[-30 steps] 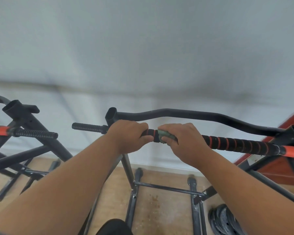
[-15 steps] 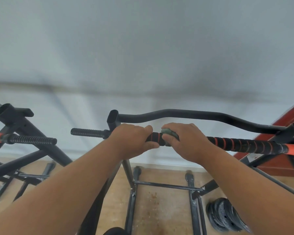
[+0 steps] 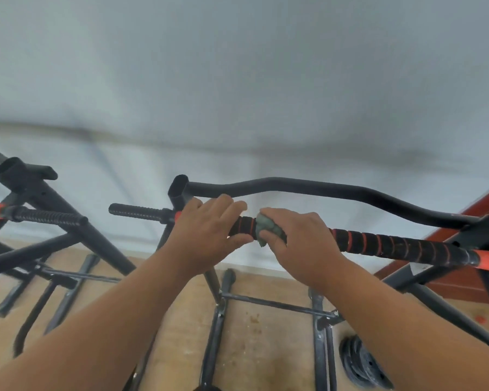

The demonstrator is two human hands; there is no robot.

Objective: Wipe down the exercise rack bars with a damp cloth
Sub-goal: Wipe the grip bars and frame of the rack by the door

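Furthest to the left of our hands stands a second rack [image 3: 26,198] with its own ribbed black grip, well apart from where we work and, as far as we can judge, not yet reached. Nearer, just left of our left hand [image 3: 206,235], the short ribbed handle stub [image 3: 136,213] sticks out from the upright, and a sliver of orange band shows at the hand's outer edge. Our left hand wraps the padded bar [image 3: 393,244] from above, fingers over the top and thumb curling beneath, steadying it; compared with a second ago it has loosened slightly and sits a touch further left, so more of the black-and-orange foam now shows between the two hands. Just right of that gap, our right hand [image 3: 299,244] grips the bunched grey-green cloth [image 3: 267,230] against the bar, fingers curled round both; the cloth has slid a little rightward from where it pressed close to the left hand, and more of it now bulges out beside the thumb. We take this to mean the wiping stroke is heading right along the foam. To the right of our right hand the striped foam runs on to an orange end cap, which we judge still to be wiped, and above both hands the curved black top bar [image 3: 322,190] also awaits the cloth.
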